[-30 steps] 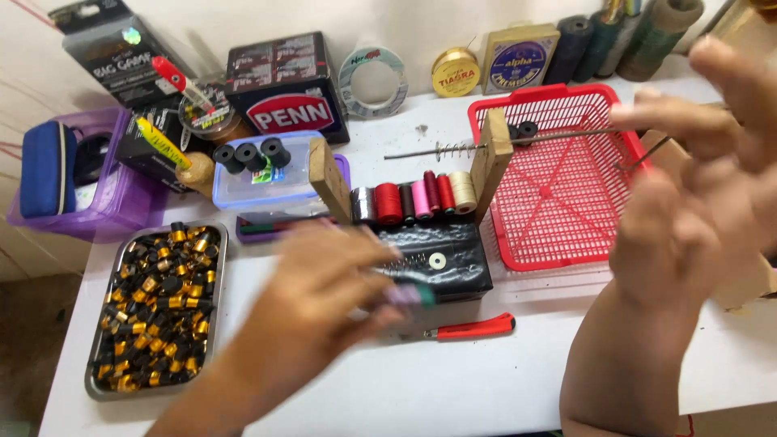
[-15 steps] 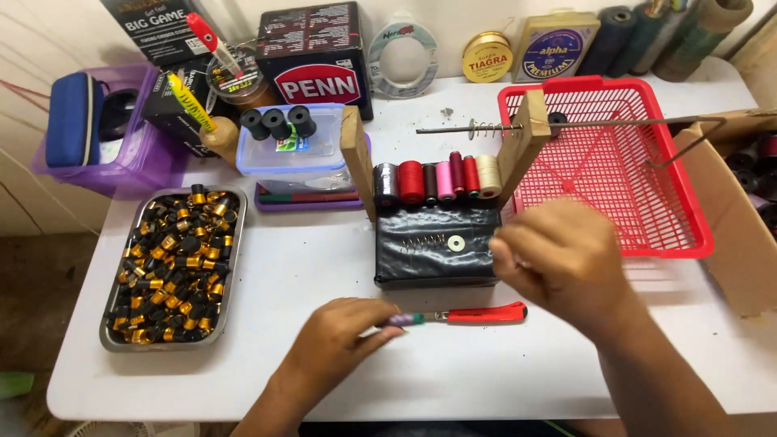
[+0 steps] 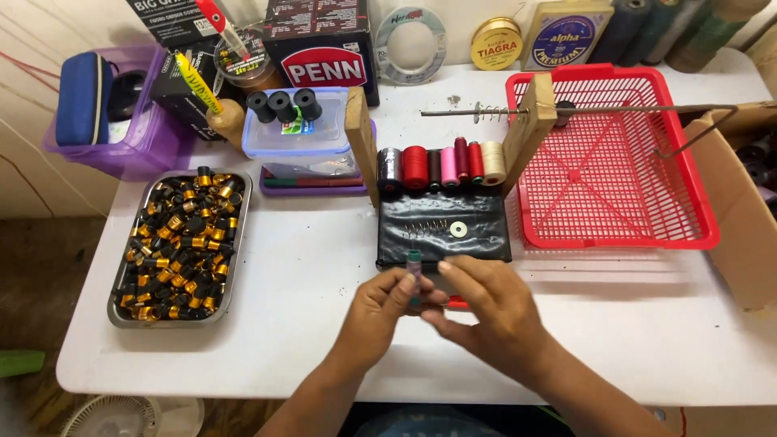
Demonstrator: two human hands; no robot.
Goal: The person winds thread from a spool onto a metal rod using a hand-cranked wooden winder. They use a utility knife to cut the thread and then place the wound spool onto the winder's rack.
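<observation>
My left hand [image 3: 379, 306] pinches a small cylinder [image 3: 414, 260] with a green top and purple body, held upright in front of the thread rack. My right hand [image 3: 490, 306] meets it from the right, thumb and fingertips closed against the same piece. A bit of a red-handled cutter [image 3: 458, 303] shows under my right hand. The thread rack [image 3: 443, 231] has a black base, two wooden uprights and a row of coloured thread spools [image 3: 441, 166].
A metal tray [image 3: 121, 311] of several black-and-gold rings lies at the left. A red mesh basket [image 3: 615, 235] sits at the right, with a metal rod and spring [image 3: 486, 111] across it. A clear lidded box [image 3: 295, 142], a purple tub [image 3: 146, 146] and a cardboard box [image 3: 740, 235] stand around.
My left hand lifted the small cylinder off the table toward the rack. My right hand came down and left to meet it, covering the red cutter. The view shifted slightly.
</observation>
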